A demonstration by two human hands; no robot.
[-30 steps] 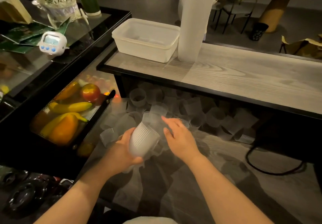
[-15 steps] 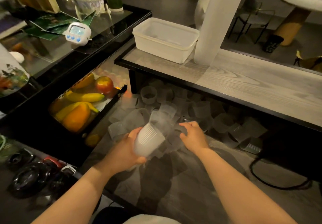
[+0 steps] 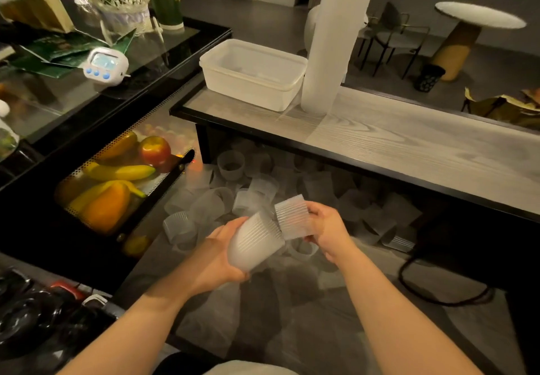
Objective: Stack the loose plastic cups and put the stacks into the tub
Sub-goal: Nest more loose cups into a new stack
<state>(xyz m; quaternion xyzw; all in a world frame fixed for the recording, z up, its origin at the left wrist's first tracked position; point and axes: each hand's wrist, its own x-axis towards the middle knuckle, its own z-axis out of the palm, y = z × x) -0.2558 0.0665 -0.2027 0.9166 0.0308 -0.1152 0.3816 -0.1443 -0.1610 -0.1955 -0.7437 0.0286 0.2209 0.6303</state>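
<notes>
My left hand (image 3: 217, 260) grips a short stack of translucent ribbed cups (image 3: 254, 241), tilted with its mouth toward the upper right. My right hand (image 3: 324, 228) holds a single ribbed cup (image 3: 292, 217) right at the stack's mouth, touching it. Several loose cups (image 3: 263, 187) lie scattered on the lower grey counter under the shelf. The white plastic tub (image 3: 277, 88) stands on the wooden shelf at the back. A tall stack of cups (image 3: 330, 53) stands upright just right of the tub.
A black tray with bananas, an apple and an orange pepper (image 3: 108, 205) sits to the left. A white timer (image 3: 105, 65) lies on the glass counter. A black cable (image 3: 438, 295) loops on the right. The wooden shelf (image 3: 409, 146) stretches rightward.
My right hand picked a cup out of the pile and brought it up to the mouth of the stack held in my left hand. The camera moved closer.
</notes>
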